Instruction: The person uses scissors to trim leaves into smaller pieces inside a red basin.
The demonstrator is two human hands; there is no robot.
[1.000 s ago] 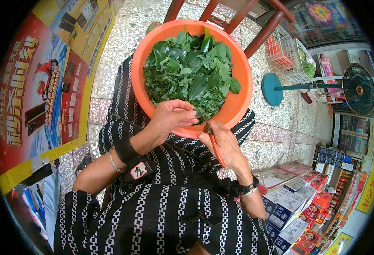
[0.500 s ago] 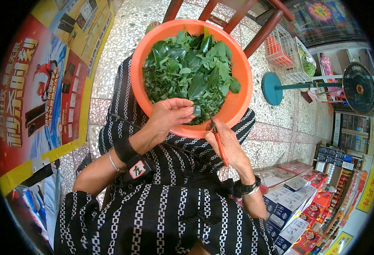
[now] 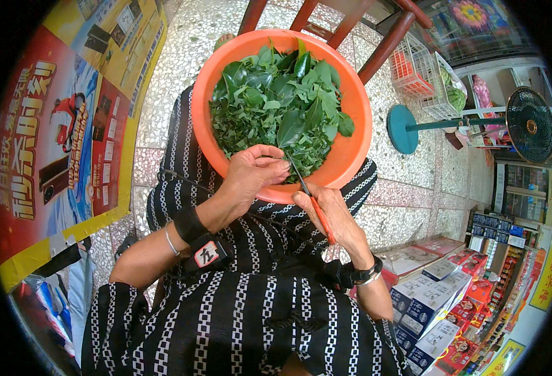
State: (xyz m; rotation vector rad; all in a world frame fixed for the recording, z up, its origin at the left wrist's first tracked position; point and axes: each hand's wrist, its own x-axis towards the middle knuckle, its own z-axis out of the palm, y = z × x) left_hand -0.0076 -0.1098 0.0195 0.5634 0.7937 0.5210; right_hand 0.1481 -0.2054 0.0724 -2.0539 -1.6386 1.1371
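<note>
An orange plastic basin (image 3: 359, 150) rests on my lap, filled with green leaves (image 3: 270, 94), some whole and some cut into shreds. Over its near rim my left hand (image 3: 255, 169) is closed in a pinch on a small bunch of leaves, mostly hidden by the fingers. My right hand (image 3: 333, 213) grips a pair of scissors (image 3: 321, 219) with orange handles. Its dark blades reach up to the fingertips of my left hand, at the bunch. Whether the blades are apart there is hard to make out.
A red wooden chair (image 3: 385, 47) stands just beyond the basin. At right are a fan (image 3: 530, 125) on a green round base, white plastic baskets (image 3: 412, 66) and stacked boxes (image 3: 423, 301). A printed poster board (image 3: 69, 125) lines the left side. The floor is speckled tile.
The scissors have swung up and left, so their blades now meet the bunch at my left fingertips. My left hand has barely moved, and the leaf ends beyond its fingers show less.
</note>
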